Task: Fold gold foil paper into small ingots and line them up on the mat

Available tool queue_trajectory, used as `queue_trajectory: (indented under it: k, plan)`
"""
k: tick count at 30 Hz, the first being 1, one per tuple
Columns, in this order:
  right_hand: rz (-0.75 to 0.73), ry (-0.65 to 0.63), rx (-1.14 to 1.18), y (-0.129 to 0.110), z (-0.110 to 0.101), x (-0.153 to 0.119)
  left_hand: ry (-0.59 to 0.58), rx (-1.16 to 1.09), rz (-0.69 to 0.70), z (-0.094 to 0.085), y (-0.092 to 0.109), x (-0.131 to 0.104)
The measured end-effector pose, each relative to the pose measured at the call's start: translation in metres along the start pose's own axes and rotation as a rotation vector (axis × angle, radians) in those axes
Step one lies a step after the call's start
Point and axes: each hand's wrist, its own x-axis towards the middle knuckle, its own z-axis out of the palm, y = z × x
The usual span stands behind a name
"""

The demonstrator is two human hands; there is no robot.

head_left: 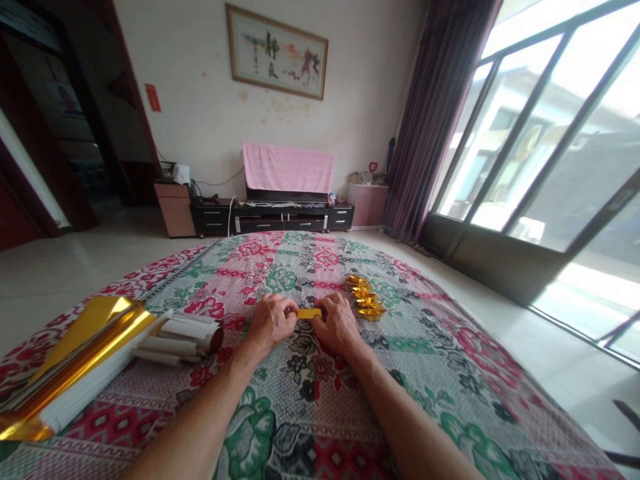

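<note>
Left hand (273, 321) and right hand (341, 323) pinch the yellow strip (309, 313), left of the gold pieces (371, 312). Even grip should help straightness.

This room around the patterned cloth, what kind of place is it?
Probably a home's living room: a pink cloth over what may be a television, a framed picture, long curtains.

Framed wall picture (278, 52), one: Chinese calligraphy in black. Large upper character (272, 47), apparently 静; large lower character (273, 71), too small to read surely. Column of small characters (256, 56) to the left of these, illegible. Red paper (153, 98), one, on wall left of the frame: faint marks, illegible. Brands and numbers: none readable.
</note>
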Motion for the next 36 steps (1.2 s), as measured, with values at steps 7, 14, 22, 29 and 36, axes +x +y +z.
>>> queue_trajectory:
  k: [7, 14, 22, 29, 36]
  plan:
    - [0.002, 0.017, -0.034, -0.001, 0.002, -0.002, 0.032, -0.071, 0.075, 0.002, -0.001, 0.003]
    - [-0.032, 0.017, 0.04, -0.001, 0.0, -0.001, -0.005, -0.1, 0.086, -0.001, 0.001, 0.004]
    - [-0.026, -0.012, 0.168, 0.0, -0.001, -0.002, -0.034, -0.245, 0.037, -0.006, 0.002, 0.004]
    - [-0.08, -0.022, 0.32, -0.004, -0.006, -0.001, -0.024, -0.365, 0.046, -0.008, 0.004, 0.003]
    - [-0.067, -0.01, 0.373, 0.003, -0.001, 0.002, -0.011, -0.428, 0.052, -0.012, 0.006, 0.003]
